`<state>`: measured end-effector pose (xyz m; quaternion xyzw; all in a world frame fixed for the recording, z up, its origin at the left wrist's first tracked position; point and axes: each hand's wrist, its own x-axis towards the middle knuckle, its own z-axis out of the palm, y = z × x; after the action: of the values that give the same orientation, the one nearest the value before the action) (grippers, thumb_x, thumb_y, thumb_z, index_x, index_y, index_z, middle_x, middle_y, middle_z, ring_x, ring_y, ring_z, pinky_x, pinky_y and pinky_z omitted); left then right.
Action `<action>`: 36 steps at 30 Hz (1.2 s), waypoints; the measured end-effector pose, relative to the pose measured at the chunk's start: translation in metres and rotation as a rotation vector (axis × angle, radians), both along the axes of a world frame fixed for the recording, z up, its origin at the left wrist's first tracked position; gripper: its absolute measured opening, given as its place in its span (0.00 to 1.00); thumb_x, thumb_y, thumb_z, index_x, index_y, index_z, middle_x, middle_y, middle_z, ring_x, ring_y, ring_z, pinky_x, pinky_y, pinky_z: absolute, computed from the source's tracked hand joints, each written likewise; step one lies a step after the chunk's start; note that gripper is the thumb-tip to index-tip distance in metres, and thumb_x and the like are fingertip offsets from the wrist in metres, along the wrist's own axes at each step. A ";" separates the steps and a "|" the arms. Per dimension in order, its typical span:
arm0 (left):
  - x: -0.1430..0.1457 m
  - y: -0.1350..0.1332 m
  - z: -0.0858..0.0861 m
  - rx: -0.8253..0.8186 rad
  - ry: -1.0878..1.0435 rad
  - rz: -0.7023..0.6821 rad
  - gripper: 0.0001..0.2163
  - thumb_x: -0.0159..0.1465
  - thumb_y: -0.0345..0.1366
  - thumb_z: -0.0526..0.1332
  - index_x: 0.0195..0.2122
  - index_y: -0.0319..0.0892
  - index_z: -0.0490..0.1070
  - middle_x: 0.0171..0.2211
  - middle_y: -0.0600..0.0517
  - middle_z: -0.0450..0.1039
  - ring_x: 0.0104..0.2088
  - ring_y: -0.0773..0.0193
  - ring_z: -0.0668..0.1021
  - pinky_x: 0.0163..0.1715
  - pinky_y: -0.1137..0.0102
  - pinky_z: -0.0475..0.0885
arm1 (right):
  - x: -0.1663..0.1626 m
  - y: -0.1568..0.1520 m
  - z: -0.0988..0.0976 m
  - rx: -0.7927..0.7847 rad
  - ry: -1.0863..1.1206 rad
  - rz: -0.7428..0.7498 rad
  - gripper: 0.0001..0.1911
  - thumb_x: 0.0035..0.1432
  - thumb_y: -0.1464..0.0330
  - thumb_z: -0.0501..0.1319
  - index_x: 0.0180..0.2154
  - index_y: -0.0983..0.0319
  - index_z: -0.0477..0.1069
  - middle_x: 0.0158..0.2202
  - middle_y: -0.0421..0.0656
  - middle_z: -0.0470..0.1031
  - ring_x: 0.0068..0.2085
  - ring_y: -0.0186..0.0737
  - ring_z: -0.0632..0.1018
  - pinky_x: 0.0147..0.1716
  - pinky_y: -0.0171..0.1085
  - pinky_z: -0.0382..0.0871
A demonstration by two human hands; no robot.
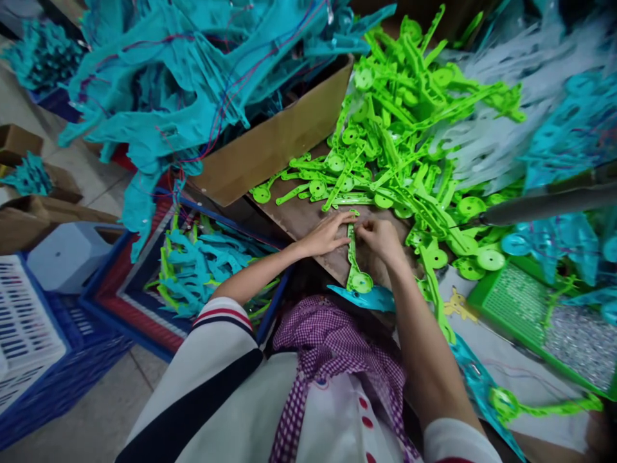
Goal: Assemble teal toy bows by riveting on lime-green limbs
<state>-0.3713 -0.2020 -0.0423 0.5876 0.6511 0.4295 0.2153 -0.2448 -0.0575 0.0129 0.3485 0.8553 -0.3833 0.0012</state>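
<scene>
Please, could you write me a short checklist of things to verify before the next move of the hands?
1. Left hand on the long bright-green plastic part with a round disc end: ok, fingers at its upper stretch.
2. Right hand holding a small piece: cannot tell, fingertips hidden.
3. Disc end nearest the person's body: ok.
4. Dark grey pen-shaped tool with thin tip away from both hands: ok.
5. Flat turquoise plastic piece apart from the disc: not ok, they overlap in view.
</scene>
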 end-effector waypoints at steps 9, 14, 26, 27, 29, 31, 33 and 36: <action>0.001 0.001 0.000 -0.035 0.038 0.016 0.31 0.68 0.39 0.65 0.68 0.43 0.55 0.62 0.40 0.71 0.67 0.49 0.69 0.65 0.51 0.64 | 0.002 -0.022 -0.005 0.061 -0.126 -0.162 0.15 0.60 0.61 0.59 0.36 0.64 0.79 0.25 0.45 0.78 0.31 0.43 0.77 0.35 0.37 0.62; 0.002 0.001 0.001 -0.057 0.057 0.027 0.30 0.67 0.38 0.64 0.69 0.43 0.55 0.63 0.41 0.70 0.67 0.48 0.68 0.65 0.52 0.63 | -0.003 -0.033 -0.007 0.167 -0.190 -0.207 0.17 0.63 0.61 0.55 0.40 0.63 0.80 0.35 0.51 0.82 0.41 0.50 0.81 0.41 0.40 0.66; -0.022 0.038 0.005 -0.126 -0.168 -0.086 0.18 0.62 0.28 0.63 0.54 0.39 0.69 0.47 0.45 0.78 0.40 0.61 0.80 0.44 0.65 0.74 | -0.004 -0.023 -0.005 0.020 -0.153 -0.237 0.13 0.61 0.62 0.59 0.33 0.63 0.78 0.26 0.48 0.79 0.36 0.49 0.81 0.40 0.40 0.68; -0.025 0.043 0.005 -0.152 -0.174 -0.110 0.17 0.61 0.27 0.65 0.52 0.38 0.71 0.46 0.45 0.78 0.37 0.63 0.78 0.41 0.67 0.73 | -0.003 -0.023 -0.006 -0.002 -0.140 -0.240 0.13 0.60 0.62 0.60 0.32 0.63 0.78 0.25 0.47 0.79 0.35 0.48 0.81 0.40 0.40 0.69; -0.031 0.050 0.008 -0.182 -0.187 -0.163 0.14 0.59 0.28 0.66 0.48 0.37 0.74 0.46 0.45 0.78 0.34 0.66 0.76 0.37 0.69 0.71 | -0.002 -0.022 -0.009 -0.060 -0.113 -0.240 0.13 0.60 0.61 0.60 0.31 0.63 0.77 0.23 0.45 0.78 0.32 0.45 0.80 0.37 0.39 0.69; -0.036 0.054 0.012 -0.191 -0.206 -0.202 0.12 0.59 0.28 0.66 0.45 0.36 0.76 0.45 0.45 0.78 0.33 0.67 0.75 0.37 0.70 0.70 | 0.000 -0.020 -0.012 -0.120 -0.088 -0.235 0.14 0.60 0.60 0.60 0.31 0.63 0.77 0.23 0.44 0.78 0.29 0.43 0.80 0.34 0.38 0.69; -0.041 0.056 0.016 -0.214 -0.231 -0.251 0.12 0.57 0.27 0.67 0.44 0.37 0.77 0.45 0.46 0.79 0.34 0.68 0.75 0.37 0.71 0.70 | 0.000 -0.019 -0.015 -0.154 -0.067 -0.235 0.13 0.60 0.60 0.60 0.31 0.63 0.76 0.23 0.43 0.77 0.28 0.42 0.79 0.32 0.37 0.68; -0.047 0.058 0.020 -0.278 -0.267 -0.315 0.15 0.53 0.24 0.67 0.43 0.37 0.79 0.43 0.48 0.80 0.32 0.68 0.75 0.36 0.71 0.69 | 0.000 -0.017 -0.017 -0.166 -0.059 -0.237 0.14 0.60 0.60 0.60 0.28 0.62 0.74 0.20 0.43 0.75 0.27 0.43 0.78 0.30 0.37 0.67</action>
<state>-0.4182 -0.1436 -0.0218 0.5845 0.5700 0.3707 0.4427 -0.2445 -0.0742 -0.0046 0.4566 0.7733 -0.4398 0.0098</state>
